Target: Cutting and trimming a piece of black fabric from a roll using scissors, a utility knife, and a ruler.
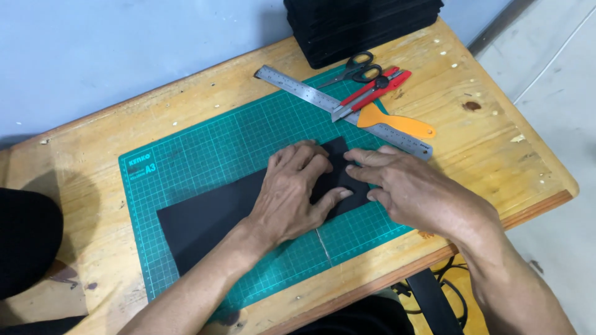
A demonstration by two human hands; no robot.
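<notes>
Flat and spread, the left hand presses on a black sheet lying on the green cutting mat toward the bench's near edge; the right hand, fingers extended, pushes down on the sheet's right end. Beyond them, toward the far right corner, lie a steel ruler, scissors, a red cutter and an orange scraper, near a black stack
</notes>
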